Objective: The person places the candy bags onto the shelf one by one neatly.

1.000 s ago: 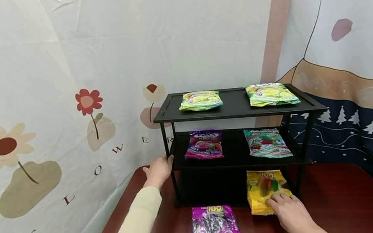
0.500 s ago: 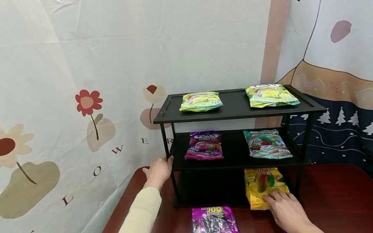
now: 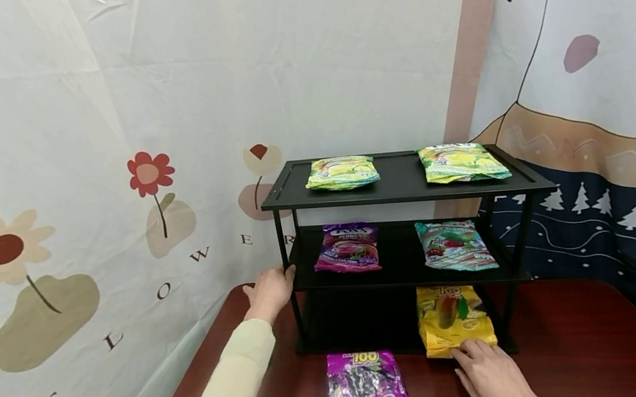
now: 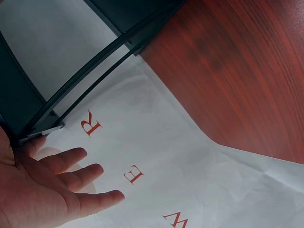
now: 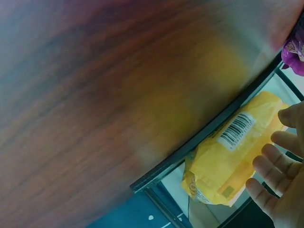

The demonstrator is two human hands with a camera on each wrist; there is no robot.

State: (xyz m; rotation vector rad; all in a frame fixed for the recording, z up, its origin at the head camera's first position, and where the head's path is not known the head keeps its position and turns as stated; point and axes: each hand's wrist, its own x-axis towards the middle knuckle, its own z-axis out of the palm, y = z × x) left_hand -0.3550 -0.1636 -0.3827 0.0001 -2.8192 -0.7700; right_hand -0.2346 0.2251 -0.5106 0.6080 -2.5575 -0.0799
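Observation:
A three-tier black shelf rack [image 3: 399, 178] stands on the table. At its left post my left hand [image 3: 267, 294] holds the edge of the middle tier; in the left wrist view, the other fingers [image 4: 78, 176] spread away from it. A yellow candy bag [image 3: 450, 318] lies on the bottom tier at the right, its front end near the rack's edge. The fingertips of my right hand [image 3: 491, 374] rest against that front end. Loosely extended fingers [image 5: 273, 170] stand beside the bag's barcode end in the right wrist view. A purple candy bag [image 3: 367, 395] lies on the table before the rack.
Two yellow-green bags [image 3: 342, 173] sit on the top tier. The middle tier bears a dark purple bag [image 3: 349, 248] at left and a teal bag [image 3: 457, 245] at right. Printed cloth [image 3: 178, 95] hangs behind the reddish-brown table [image 3: 603, 332].
The yellow bag has slid back and further onto the bottom tier. My right hand has shifted from the bag's front face to its near end. The left hand has stayed put.

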